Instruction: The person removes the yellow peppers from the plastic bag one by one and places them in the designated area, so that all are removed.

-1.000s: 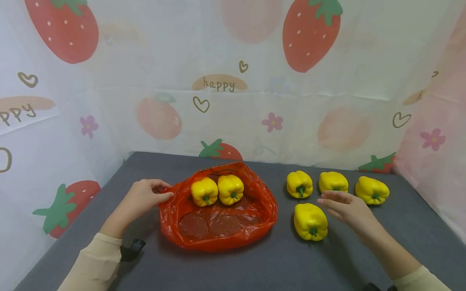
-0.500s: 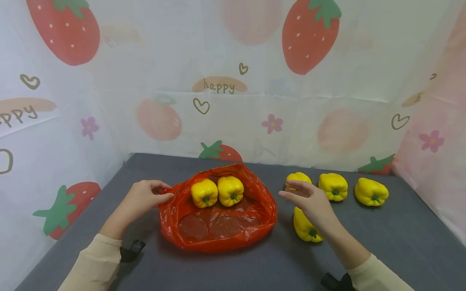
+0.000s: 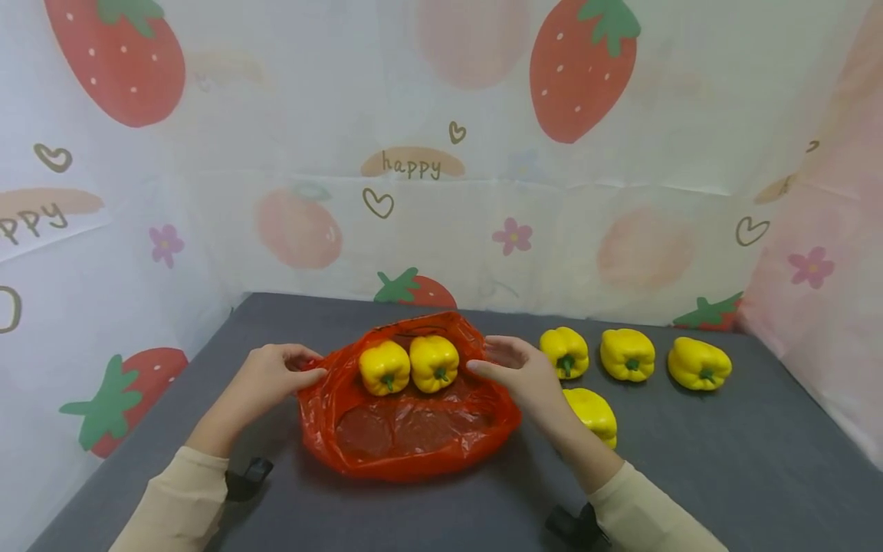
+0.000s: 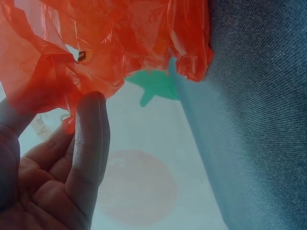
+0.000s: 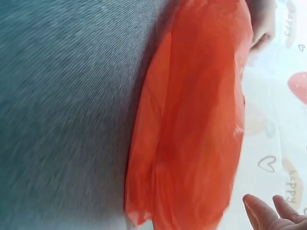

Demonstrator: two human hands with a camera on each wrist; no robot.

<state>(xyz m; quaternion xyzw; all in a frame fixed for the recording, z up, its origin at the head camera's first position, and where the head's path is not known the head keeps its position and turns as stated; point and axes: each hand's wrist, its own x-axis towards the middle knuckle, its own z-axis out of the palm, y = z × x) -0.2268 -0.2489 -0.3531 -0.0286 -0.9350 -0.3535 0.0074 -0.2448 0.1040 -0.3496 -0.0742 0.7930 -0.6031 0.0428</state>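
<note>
Red plastic is seen at the centre of the head frame, where a bag point(image 3: 414, 464) is spread open on the grey surface point(image 3: 386, 521). Two yellow peppers point(image 3: 385, 369) are held inside it, set side by side toward its back. At its left edge the bag is pinched by the fingers and thumb of the left hand point(image 3: 265, 381). The right hand point(image 3: 530, 381) is held at the bag's right edge, its fingers parted from the thumb; whether the plastic is touched cannot be told. Four more peppers point(image 3: 626, 354) are placed at right, one partly covered by the right arm.
</note>
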